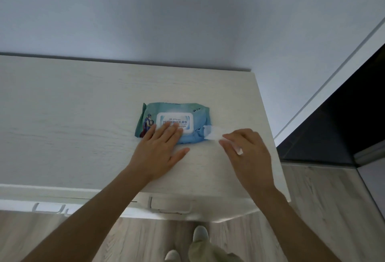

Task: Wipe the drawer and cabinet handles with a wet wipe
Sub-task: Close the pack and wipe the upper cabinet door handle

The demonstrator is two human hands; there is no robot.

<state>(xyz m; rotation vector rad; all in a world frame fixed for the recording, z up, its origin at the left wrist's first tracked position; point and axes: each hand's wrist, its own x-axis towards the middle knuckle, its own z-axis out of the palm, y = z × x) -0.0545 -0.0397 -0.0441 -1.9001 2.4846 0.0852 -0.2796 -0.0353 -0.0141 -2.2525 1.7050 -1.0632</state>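
While pressing flat on the wipe pack [174,123], left hand [159,150] with fingers straight, laid across the white flap lid, thumb spread on the cabinet top [73,116]. Right hand [249,154] just beside, pinching a wet wipe [212,131], apparently between thumb and fingertips, though blurred. Wipe stretched from that pinch back to the pack's right end. Below both wrists, on the cabinet front, a pale drawer handle [170,206], untouched; further left, more handles [50,208], hard to make out.

this looks like a home room. a pale wood-grain cabinet [83,116] stands against a plain wall [187,11]. the floor [323,209] is wood laminate.
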